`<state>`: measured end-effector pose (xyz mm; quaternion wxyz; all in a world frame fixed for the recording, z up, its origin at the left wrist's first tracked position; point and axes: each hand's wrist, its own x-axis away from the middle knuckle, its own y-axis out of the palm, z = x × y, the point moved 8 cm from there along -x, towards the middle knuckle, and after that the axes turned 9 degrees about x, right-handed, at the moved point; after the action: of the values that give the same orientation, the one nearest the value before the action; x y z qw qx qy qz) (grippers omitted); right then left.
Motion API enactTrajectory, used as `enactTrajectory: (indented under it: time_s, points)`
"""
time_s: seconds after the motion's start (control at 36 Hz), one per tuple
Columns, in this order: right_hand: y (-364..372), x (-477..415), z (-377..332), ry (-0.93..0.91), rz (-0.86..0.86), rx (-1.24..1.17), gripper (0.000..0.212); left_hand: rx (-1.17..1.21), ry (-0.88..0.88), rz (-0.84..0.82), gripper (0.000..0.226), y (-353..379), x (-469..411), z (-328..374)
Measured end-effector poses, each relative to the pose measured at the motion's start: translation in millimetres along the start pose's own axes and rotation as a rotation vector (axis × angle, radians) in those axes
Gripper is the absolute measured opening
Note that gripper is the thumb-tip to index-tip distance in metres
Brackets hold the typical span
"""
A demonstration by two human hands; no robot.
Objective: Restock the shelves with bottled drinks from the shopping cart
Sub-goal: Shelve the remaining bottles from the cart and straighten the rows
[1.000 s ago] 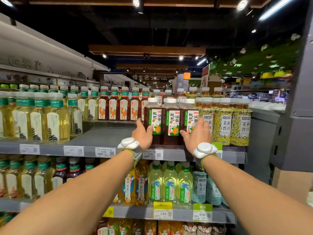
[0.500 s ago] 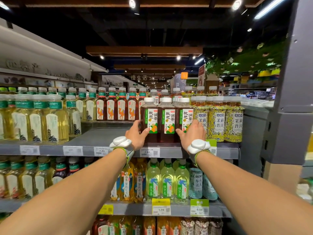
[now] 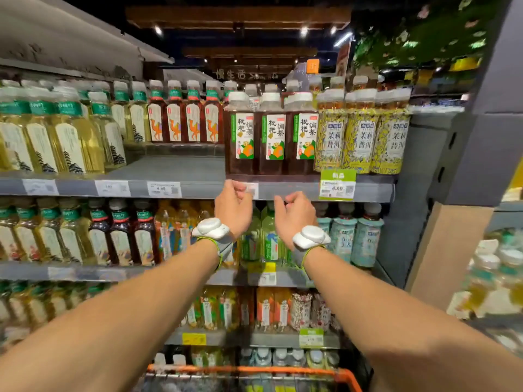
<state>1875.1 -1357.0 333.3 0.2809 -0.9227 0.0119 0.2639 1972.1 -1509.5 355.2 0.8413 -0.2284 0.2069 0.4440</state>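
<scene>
Three brown tea bottles (image 3: 273, 137) with white caps stand side by side at the front of the top shelf (image 3: 198, 172), just above both hands. The left hand (image 3: 233, 206) and the right hand (image 3: 294, 215) are in front of the shelf's edge, near each other but not touching. Their fingers are loosely curled and hold nothing. Each wrist wears a white band (image 3: 210, 229). Yellow flowery bottles (image 3: 362, 137) stand right beside the brown ones. Camel bottles (image 3: 175, 123) stand further back on the left. The orange shopping cart (image 3: 283, 370) is at the very bottom, with blurry bottles inside
</scene>
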Motion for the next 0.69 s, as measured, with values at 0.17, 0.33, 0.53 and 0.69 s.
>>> enactTrajectory:
  time_s: [0.17, 0.33, 0.53, 0.69]
  points:
    - [54, 48, 42, 0.108, -0.107, -0.026, 0.024, -0.085, -0.118, -0.022, 0.017, -1, 44, -60]
    - [120, 113, 75, 0.154, -0.285, 0.012, 0.027, -0.148, -0.256, -0.076, 0.013, -15, 101, -141]
    - [197, 205, 110, 0.227, -0.511, 0.109, 0.033, -0.181, -0.472, -0.142, 0.009, -46, 177, -252]
    - [240, 296, 137, 0.305, -0.673, 0.171, 0.028, -0.230, -0.669, -0.269, 0.015, -69, 250, -325]
